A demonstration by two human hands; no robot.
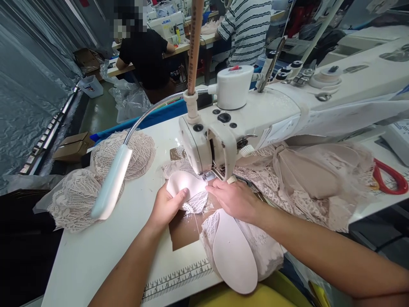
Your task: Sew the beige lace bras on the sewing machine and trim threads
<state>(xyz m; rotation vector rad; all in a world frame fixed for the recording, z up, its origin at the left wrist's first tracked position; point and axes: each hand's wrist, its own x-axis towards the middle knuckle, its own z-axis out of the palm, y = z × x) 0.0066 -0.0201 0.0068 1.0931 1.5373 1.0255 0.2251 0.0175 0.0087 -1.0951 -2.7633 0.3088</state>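
A pale pink moulded bra cup (pixel 182 183) with lace along its lower edge lies by the needle of a white sewing machine (pixel 204 157). My left hand (pixel 168 202) grips the cup from the left, thumb on top and the fingers beneath it, out of sight. Close by the presser foot, my right hand (pixel 231 196) pinches the cup's right edge with its fingertips. Below the right wrist, a second smooth cup (pixel 234 256) hangs over the table's front edge, with lace fabric (pixel 265 245) beside it.
Lace pieces (pixel 128 153) are stacked at the left, under a gooseneck lamp (pixel 111 183). More lace and cups (pixel 306 175) heap up at the right, near red-handled scissors (pixel 388 177). A printed ruler (pixel 179 277) runs along the front. Two people sit at machines behind.
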